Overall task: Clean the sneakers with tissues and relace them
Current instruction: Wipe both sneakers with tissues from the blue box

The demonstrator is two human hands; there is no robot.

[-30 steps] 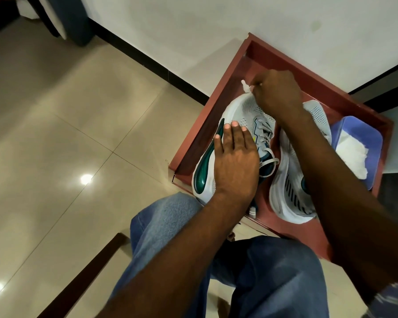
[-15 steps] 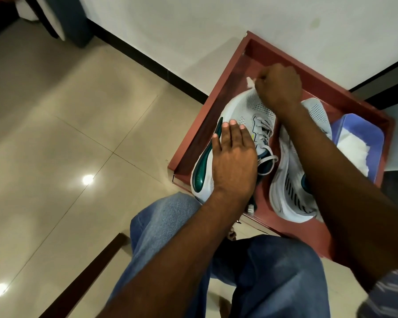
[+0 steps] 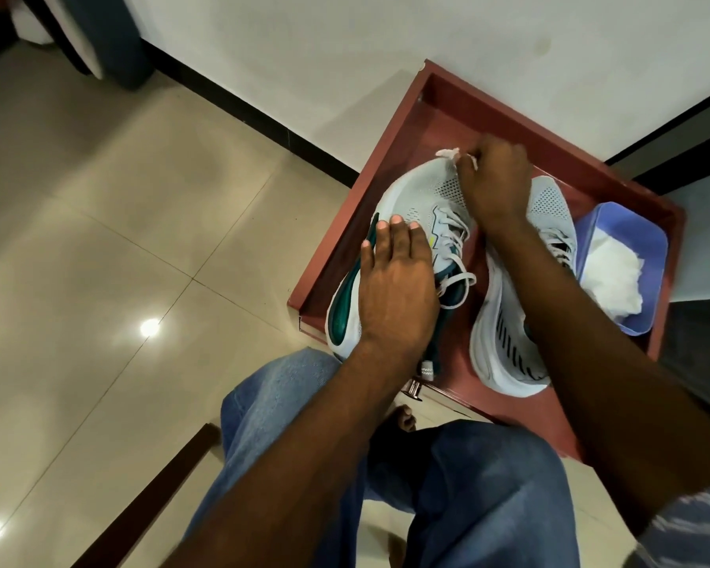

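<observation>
In the tray (image 3: 390,190), the right hand (image 3: 493,182) keeps rubbing tissue (image 3: 447,153) on the toe.

A red tray (image 3: 394,174) on the tiled floor (image 3: 140,239) holds two sneakers (image 3: 410,198) and a blue tub (image 3: 648,239).

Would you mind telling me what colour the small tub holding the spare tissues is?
The tub is lavender blue, seen clearly in the head view.

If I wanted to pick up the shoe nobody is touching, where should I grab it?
Probably by the heel end of the right sneaker, reaching down from above and the near side. Its opening faces up, so fingers can hook the collar with the thumb outside. The right arm crosses over it now, and the blue tub crowds its far side.
</observation>
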